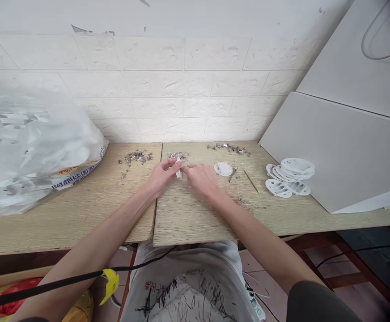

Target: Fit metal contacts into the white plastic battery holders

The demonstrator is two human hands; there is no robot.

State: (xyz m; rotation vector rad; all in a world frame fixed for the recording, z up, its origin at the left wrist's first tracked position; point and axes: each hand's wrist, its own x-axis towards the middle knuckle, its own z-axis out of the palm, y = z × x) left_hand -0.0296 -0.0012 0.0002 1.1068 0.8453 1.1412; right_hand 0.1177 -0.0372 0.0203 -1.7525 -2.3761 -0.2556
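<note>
Near the middle of the table, my left hand (164, 175) pinches a small white plastic piece (179, 167) and holds it on edge. My right hand (201, 178) meets it from the other side, its fingers closed against the piece; whether a small part sits between them is hidden. Just behind the hands lies a pile of tiny metal parts (181, 155). Right of my right hand are a round white plastic disc (223, 168), tweezers (233, 174) and a thin wooden stick (251, 181).
A large clear bag of white plastic parts (34, 147) fills the left side. More small metal pieces lie in piles at the back left (137, 156) and back right (231, 149). Stacked white discs (292, 176) stand by a grey-white panel (342, 156) at right. A black cable (131, 268) crosses my lap.
</note>
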